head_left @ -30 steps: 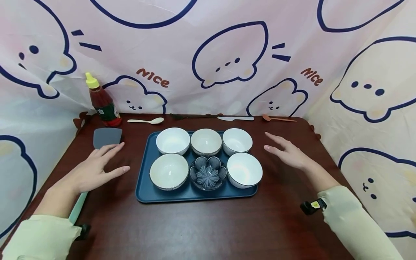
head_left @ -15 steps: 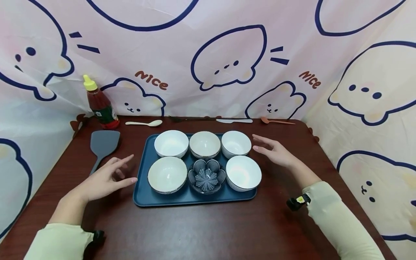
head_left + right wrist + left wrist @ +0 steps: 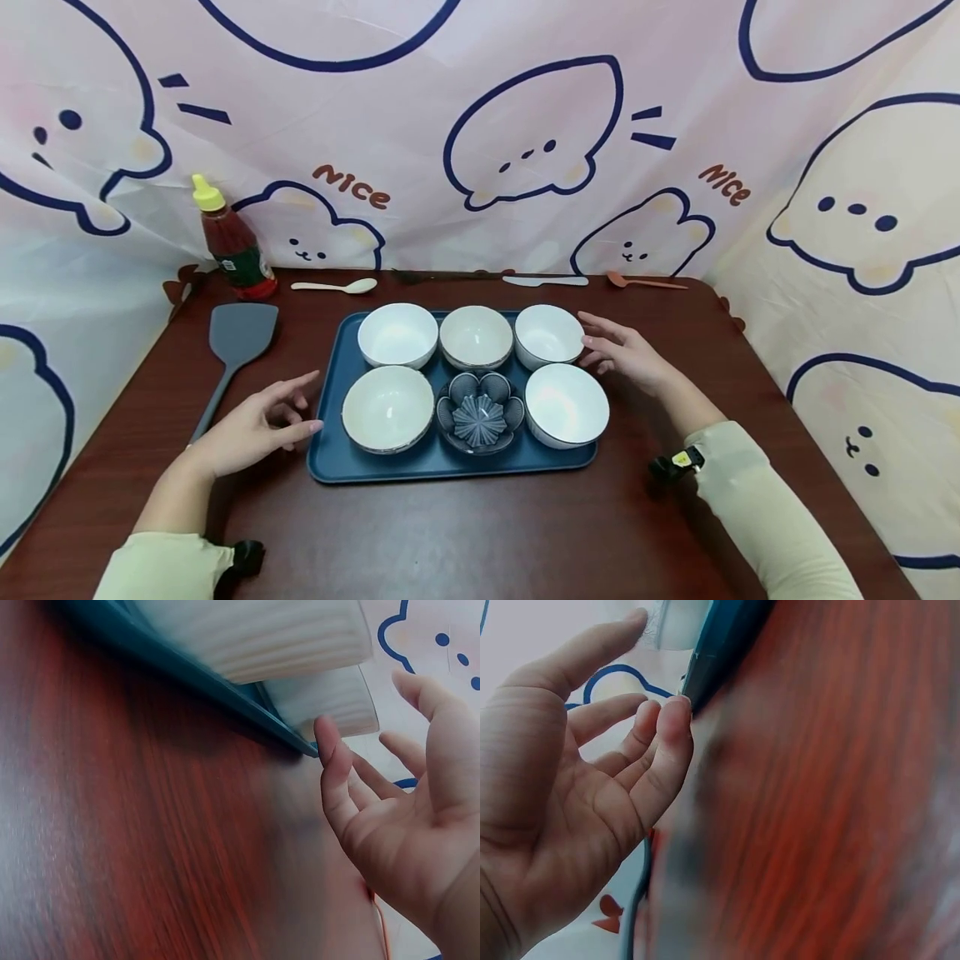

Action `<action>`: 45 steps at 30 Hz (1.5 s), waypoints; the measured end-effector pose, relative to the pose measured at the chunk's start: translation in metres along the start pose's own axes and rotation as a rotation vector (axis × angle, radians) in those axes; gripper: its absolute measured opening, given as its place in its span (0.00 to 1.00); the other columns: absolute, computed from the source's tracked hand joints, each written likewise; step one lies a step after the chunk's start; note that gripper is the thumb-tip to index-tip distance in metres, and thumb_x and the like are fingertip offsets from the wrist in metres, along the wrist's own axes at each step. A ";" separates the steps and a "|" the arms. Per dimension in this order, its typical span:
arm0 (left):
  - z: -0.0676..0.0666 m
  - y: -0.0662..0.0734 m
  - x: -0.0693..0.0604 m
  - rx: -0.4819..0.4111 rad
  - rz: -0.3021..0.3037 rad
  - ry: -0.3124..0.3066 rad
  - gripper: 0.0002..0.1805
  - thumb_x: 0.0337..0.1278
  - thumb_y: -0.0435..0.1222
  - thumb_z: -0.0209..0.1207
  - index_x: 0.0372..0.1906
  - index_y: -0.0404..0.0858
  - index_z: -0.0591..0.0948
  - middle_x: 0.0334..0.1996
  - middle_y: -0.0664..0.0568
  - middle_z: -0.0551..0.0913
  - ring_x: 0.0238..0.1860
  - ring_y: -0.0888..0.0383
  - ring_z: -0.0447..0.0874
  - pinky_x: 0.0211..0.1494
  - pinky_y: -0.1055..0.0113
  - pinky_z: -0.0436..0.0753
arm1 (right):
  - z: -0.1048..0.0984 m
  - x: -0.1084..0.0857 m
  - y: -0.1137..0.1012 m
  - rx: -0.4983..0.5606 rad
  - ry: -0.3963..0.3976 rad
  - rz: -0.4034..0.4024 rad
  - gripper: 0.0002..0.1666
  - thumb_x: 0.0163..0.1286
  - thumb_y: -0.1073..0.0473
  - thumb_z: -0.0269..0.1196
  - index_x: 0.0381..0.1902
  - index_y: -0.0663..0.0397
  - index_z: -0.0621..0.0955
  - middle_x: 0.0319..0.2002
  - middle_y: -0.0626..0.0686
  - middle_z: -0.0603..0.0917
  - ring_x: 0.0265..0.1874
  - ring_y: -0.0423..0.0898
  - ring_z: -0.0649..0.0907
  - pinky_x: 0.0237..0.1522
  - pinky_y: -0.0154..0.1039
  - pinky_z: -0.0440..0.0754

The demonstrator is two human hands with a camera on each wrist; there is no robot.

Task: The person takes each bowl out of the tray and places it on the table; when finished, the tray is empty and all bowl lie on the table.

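Observation:
A blue rectangular tray point(image 3: 457, 469) lies on the dark wooden table, bearing several bowls in two rows. Most are white or cream, such as the back right bowl point(image 3: 548, 333); the front middle one is a dark flower-shaped bowl point(image 3: 480, 415). My left hand point(image 3: 251, 429) is at the tray's left edge, fingers loosely bent; in the left wrist view one fingertip point(image 3: 676, 716) seems to touch the rim. On the other side my right hand point(image 3: 628, 357) is beside the back right bowl. A fingertip point(image 3: 328, 735) there meets or nearly meets the tray's corner. Neither hand grips anything.
A grey turner point(image 3: 242, 333) lies left of the tray, its handle partly behind the left hand. A red sauce bottle point(image 3: 236, 250) stands at the back left. Along the back edge lie a cream spoon point(image 3: 337, 287), a pale knife point(image 3: 546, 282) and an orange spoon point(image 3: 637, 282).
Both hands have come inward to the tray's sides, the left moving right and down, the right moving left. The turner, partly covered before, shows more. Tray and bowls stay in place.

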State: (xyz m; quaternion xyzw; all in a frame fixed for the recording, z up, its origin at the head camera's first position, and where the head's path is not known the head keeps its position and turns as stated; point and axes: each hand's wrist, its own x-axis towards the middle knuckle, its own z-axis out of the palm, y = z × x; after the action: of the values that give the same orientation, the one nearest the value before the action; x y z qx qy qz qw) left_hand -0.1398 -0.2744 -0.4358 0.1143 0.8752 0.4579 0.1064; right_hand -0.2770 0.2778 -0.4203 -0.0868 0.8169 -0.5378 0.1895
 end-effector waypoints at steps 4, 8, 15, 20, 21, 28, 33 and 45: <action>0.002 -0.004 0.002 -0.055 0.001 -0.020 0.38 0.63 0.41 0.66 0.75 0.40 0.64 0.42 0.42 0.72 0.28 0.57 0.80 0.31 0.65 0.83 | 0.003 0.001 0.002 0.029 -0.016 0.009 0.39 0.75 0.43 0.59 0.78 0.39 0.59 0.70 0.59 0.67 0.44 0.43 0.86 0.42 0.37 0.83; 0.005 -0.007 0.003 -0.102 0.005 -0.026 0.37 0.62 0.39 0.66 0.74 0.39 0.65 0.41 0.41 0.73 0.31 0.57 0.81 0.32 0.65 0.83 | 0.006 0.003 0.002 0.065 -0.035 0.008 0.41 0.75 0.45 0.59 0.79 0.39 0.57 0.70 0.60 0.66 0.42 0.43 0.86 0.43 0.37 0.84; 0.007 -0.013 0.004 -0.107 0.015 -0.026 0.38 0.59 0.38 0.69 0.72 0.34 0.66 0.44 0.42 0.76 0.40 0.62 0.79 0.39 0.71 0.83 | 0.011 0.005 0.003 0.141 -0.066 -0.001 0.43 0.76 0.52 0.60 0.80 0.39 0.53 0.73 0.60 0.62 0.40 0.42 0.85 0.45 0.36 0.85; 0.007 -0.015 0.004 -0.147 0.010 -0.046 0.40 0.57 0.36 0.69 0.73 0.33 0.65 0.43 0.41 0.75 0.40 0.62 0.79 0.40 0.72 0.82 | 0.015 0.004 0.006 0.230 -0.087 0.007 0.42 0.77 0.54 0.58 0.80 0.37 0.52 0.73 0.61 0.60 0.40 0.42 0.86 0.46 0.37 0.85; 0.007 -0.016 0.004 -0.154 0.011 -0.051 0.40 0.57 0.36 0.69 0.73 0.32 0.65 0.43 0.40 0.75 0.41 0.62 0.79 0.40 0.72 0.82 | 0.015 0.004 0.007 0.249 -0.093 0.008 0.42 0.77 0.55 0.58 0.81 0.37 0.52 0.73 0.61 0.60 0.40 0.43 0.86 0.47 0.37 0.85; 0.007 -0.017 0.005 -0.183 0.017 -0.073 0.42 0.56 0.34 0.70 0.73 0.32 0.63 0.43 0.40 0.75 0.41 0.62 0.78 0.39 0.72 0.83 | 0.019 0.005 0.010 0.377 -0.104 -0.015 0.43 0.77 0.60 0.56 0.81 0.41 0.49 0.75 0.61 0.57 0.43 0.44 0.86 0.50 0.38 0.85; 0.009 -0.020 0.005 -0.193 0.037 -0.072 0.42 0.56 0.33 0.70 0.74 0.31 0.63 0.43 0.40 0.75 0.41 0.63 0.78 0.39 0.72 0.83 | 0.023 0.006 0.009 0.455 -0.064 0.002 0.41 0.76 0.64 0.55 0.81 0.41 0.52 0.73 0.60 0.61 0.41 0.43 0.85 0.49 0.38 0.85; 0.009 -0.021 0.004 -0.185 0.043 -0.073 0.43 0.56 0.33 0.70 0.74 0.31 0.62 0.43 0.40 0.74 0.41 0.63 0.78 0.40 0.72 0.84 | 0.027 0.005 -0.002 0.467 -0.011 0.043 0.40 0.74 0.69 0.53 0.80 0.42 0.56 0.69 0.59 0.65 0.38 0.43 0.86 0.47 0.37 0.86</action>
State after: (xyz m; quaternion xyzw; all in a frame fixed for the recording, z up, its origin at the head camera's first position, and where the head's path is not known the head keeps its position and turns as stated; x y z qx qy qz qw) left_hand -0.1432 -0.2775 -0.4587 0.1393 0.8221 0.5344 0.1385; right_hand -0.2704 0.2523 -0.4295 -0.0262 0.6711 -0.7075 0.2202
